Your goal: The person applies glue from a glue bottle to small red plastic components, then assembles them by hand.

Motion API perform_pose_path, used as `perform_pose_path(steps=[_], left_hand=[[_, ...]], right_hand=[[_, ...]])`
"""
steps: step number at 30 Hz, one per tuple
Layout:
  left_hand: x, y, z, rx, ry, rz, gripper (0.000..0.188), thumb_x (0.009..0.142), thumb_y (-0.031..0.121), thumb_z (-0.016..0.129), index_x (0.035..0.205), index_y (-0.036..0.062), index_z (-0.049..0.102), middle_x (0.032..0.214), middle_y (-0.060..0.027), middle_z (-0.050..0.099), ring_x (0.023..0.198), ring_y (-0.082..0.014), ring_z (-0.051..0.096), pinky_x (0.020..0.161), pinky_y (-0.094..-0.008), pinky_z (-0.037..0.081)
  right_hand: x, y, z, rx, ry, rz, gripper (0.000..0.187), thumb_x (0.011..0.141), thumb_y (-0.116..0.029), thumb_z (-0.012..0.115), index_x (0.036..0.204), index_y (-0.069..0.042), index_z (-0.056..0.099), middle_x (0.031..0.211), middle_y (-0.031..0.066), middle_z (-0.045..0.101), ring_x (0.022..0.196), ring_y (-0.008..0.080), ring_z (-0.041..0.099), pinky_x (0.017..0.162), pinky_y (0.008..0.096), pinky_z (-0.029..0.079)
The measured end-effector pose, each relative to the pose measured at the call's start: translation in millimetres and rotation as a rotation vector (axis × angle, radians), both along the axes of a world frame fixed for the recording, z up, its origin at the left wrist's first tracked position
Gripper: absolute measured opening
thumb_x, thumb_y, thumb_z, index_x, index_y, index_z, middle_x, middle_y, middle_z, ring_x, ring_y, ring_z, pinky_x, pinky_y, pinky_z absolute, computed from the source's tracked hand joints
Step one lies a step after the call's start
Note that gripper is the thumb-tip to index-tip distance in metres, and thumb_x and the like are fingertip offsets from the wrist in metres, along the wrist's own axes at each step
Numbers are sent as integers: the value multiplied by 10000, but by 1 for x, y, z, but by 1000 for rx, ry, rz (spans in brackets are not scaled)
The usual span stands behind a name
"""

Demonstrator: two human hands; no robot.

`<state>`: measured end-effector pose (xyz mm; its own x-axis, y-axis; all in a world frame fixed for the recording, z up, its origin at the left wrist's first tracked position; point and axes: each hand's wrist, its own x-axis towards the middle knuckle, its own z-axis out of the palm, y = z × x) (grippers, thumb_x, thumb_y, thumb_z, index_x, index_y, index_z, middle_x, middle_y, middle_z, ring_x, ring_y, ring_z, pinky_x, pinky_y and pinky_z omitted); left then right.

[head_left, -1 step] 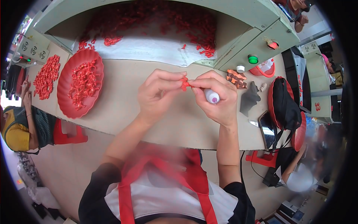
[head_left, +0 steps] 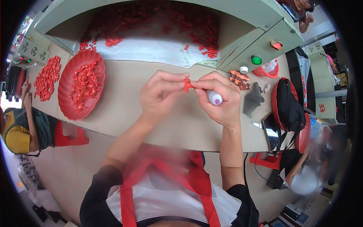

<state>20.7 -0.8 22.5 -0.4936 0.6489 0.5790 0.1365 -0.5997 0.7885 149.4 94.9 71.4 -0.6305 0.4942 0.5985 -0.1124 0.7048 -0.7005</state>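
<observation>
1. Head view: two bare hands meet above the middle of the desk (head_left: 124, 89), just in front of the pale green metal cabinet (head_left: 242, 49).
2. Left hand (head_left: 162, 89): thumb and fingers pinched together on one small red piece (head_left: 187, 86). Fingers hide part of its shape.
3. Right hand (head_left: 219, 94): closed around a white tube (head_left: 214, 97), rounded end with a purple spot facing up toward the camera.
4. Key relation: red piece lies between the two sets of fingertips, immediately left of the right hand's. Its visible length runs roughly away from the person, across the line joining the hands. Left hand has the hold; right fingertips right at its edge, firm contact hard to tell.
5. Red plate (head_left: 64, 85) on the desk, left of the left hand and apart from it, bearing a heap of similar pieces (head_left: 85, 81). More lie loose beyond its left rim.
6. Right of the right hand: grey cloth (head_left: 253, 100), phone (head_left: 270, 130), black bag (head_left: 289, 108).
</observation>
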Motion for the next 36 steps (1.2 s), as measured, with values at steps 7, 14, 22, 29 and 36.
perform_pose_path(steps=[7,14,22,29,36], left_hand=[[-1,2,-2,1,90,22,174,727,-120,645,852,0,627,933,-118,573,941,-250,626,772,-296,557],[-5,0,5,-89,58,-102,206,733,-125,629,898,-4,652,965,-123,589,928,-223,624,765,-276,548],[-9,-2,4,-125,-65,-352,222,701,-125,652,898,-25,624,955,-114,580,879,-192,602,738,-291,529],[-7,-2,3,-168,-241,-539,269,693,-130,669,928,-30,584,963,-109,558,873,-182,582,718,-300,522],[-8,-4,6,-178,-182,-531,280,687,-99,698,938,-35,593,949,-98,559,860,-172,585,720,-298,528]], right_hand=[[1,3,-2,-18,-29,22,226,640,79,648,835,-35,641,727,70,592,607,188,580,528,269,458],[9,10,0,-97,-65,65,174,680,68,631,823,-30,645,743,76,616,630,180,596,563,256,465],[15,14,7,-162,-80,188,165,684,69,620,817,-23,651,730,79,617,636,171,595,550,253,450],[20,23,3,-231,-100,363,171,682,99,605,824,19,658,774,76,598,666,126,547,574,240,418],[20,28,-6,-382,-103,432,114,714,69,636,818,21,635,811,96,600,658,125,552,557,229,445]])
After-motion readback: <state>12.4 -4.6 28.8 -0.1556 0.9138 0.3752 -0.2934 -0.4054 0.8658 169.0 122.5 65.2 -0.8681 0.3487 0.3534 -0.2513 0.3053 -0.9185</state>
